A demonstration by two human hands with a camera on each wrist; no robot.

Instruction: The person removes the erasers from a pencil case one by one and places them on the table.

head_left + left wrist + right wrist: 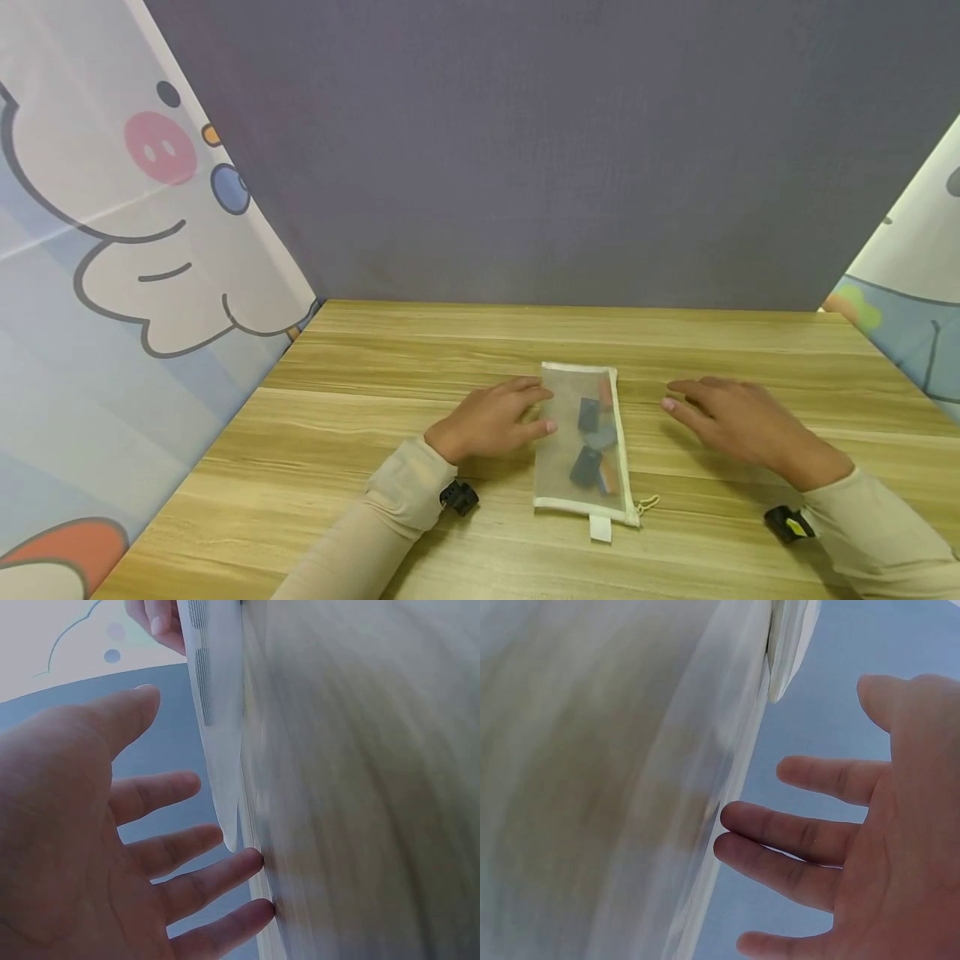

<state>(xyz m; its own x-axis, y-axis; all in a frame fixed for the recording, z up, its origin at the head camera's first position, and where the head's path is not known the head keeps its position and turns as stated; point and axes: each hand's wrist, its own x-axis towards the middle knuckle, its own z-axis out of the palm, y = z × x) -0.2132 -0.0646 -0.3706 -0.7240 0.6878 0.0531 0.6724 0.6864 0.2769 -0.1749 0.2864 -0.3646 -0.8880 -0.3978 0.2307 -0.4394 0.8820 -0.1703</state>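
Note:
On the wooden table lies a translucent mesh pouch (562, 467) with white edging, a small white tag (600, 528) and a looped pull cord (648, 503) at its near right corner. Through the mesh show several small flat pieces, dark blue-grey and orange-brown; their kind cannot be told. My left hand (495, 421) is at the pouch's left edge, fingers spread and fairly straight, thumb and fingertips over or beside the edge. Off to the pouch's right, my right hand (738, 421) hovers low with loosely extended fingers, holding nothing. In the left wrist view the pouch (221, 750) stands beyond the fingers.
A dark grey panel (525, 150) rises behind the table (337, 467). Cartoon-printed sheets (150, 275) flank it on the left and right. Each wrist carries a small black device, the left one (459, 497) and the right one (787, 525).

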